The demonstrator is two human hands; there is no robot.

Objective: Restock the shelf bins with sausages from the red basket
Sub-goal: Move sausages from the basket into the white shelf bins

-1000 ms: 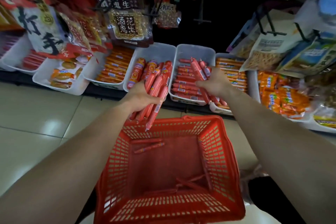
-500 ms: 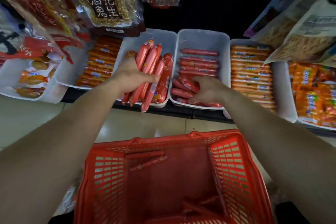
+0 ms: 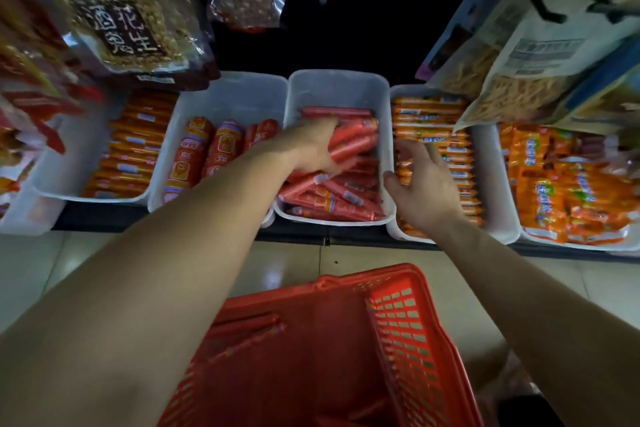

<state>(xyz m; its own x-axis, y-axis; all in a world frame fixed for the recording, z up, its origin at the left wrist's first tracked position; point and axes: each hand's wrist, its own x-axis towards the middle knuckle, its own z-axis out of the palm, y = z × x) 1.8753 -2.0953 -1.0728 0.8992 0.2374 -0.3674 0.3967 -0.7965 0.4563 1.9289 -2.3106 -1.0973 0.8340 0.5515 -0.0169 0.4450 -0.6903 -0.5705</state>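
The red basket (image 3: 408,333) stands on the floor below me with a few thin red sausages (image 3: 249,324) left in it. My left hand (image 3: 308,146) reaches into the middle white bin (image 3: 337,85) and grips a bundle of red sausages (image 3: 353,142) lying on the pile there. My right hand (image 3: 422,184) hovers with fingers spread at that bin's right edge, over the neighbouring bin of orange sausages (image 3: 429,114), holding nothing.
A white bin (image 3: 228,94) to the left holds thick red sausages (image 3: 188,156). Further left a bin has orange sticks (image 3: 135,146); far right lie orange packets (image 3: 568,180). Hanging snack bags (image 3: 128,31) overhang the bins. Tiled floor (image 3: 38,274) lies in front of the shelf.
My left hand has carried its bundle of sausages from over the left bin into the middle bin. My right hand has come out of the middle bin, moved right and spread its fingers.
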